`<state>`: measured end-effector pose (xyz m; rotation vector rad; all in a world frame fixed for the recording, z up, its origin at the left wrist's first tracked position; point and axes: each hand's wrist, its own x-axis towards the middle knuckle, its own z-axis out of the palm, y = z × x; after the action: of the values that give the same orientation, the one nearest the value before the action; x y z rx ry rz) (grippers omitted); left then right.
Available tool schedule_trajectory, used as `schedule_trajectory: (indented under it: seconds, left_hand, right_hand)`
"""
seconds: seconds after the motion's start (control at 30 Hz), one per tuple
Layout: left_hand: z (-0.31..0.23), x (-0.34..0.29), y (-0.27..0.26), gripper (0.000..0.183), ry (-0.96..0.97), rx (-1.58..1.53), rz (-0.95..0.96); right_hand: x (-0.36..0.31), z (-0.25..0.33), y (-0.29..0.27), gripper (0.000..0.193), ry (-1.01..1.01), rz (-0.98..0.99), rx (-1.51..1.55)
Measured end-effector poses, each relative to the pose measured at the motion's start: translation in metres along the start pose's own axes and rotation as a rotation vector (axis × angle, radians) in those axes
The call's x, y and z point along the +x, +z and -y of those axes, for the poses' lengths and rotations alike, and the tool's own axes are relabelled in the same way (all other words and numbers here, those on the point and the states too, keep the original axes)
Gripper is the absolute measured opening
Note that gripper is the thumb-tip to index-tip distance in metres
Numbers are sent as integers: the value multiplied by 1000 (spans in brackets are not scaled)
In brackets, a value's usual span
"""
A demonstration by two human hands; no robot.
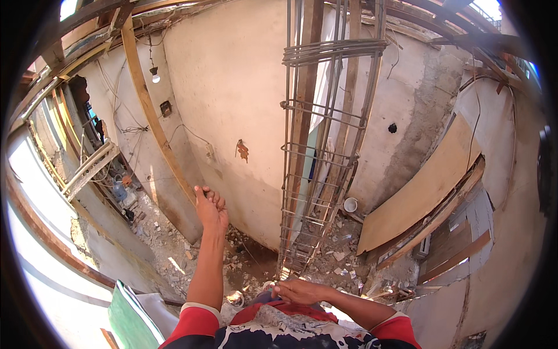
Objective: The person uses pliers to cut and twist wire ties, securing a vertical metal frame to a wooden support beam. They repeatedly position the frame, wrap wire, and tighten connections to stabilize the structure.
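Observation:
My left hand (210,208) is raised out in front of me, its fingers curled closed. A small dark bit shows at the fingers, too small to name. Behind that hand, a long wooden post (152,116) slants up to the roof beams. Low against my body, my right hand (299,291) points leftward with its fingers bent together; whatever it may hold is hidden. Just beyond the right hand stands a tall column cage of steel rebar (317,168), tied with square stirrups. Several stirrups (334,52) are bunched near its top.
Rubble (340,256) covers the floor far below. A bowed plywood sheet (415,186) leans at the right, near a white bucket (350,205). A light bulb (155,75) hangs at the left wall. Near my left elbow is a green sheet (131,317).

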<state>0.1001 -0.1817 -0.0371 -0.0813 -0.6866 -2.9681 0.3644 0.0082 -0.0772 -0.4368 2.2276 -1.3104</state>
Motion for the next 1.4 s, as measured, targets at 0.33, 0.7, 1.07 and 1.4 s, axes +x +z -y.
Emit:
schedule_trajectory:
  seconds: [0.33,0.7,1.07,1.4]
  left_hand:
    - [41,-111,42,38,-234,205,7]
    - [83,-167,34,38,-408,193,115]
    - [104,-176,9,38,-226,553,305]
    - [88,-155,-22,36,-596,635,610]
  right_hand:
    - [16,-47,-42,37,29,-774,-228]
    - [33,-39,-54,32,-342,-1121,114]
    - [9,-11,-50,41,-431,-1171,545]
    - [19,-50,-33,29,-187,-540,29]
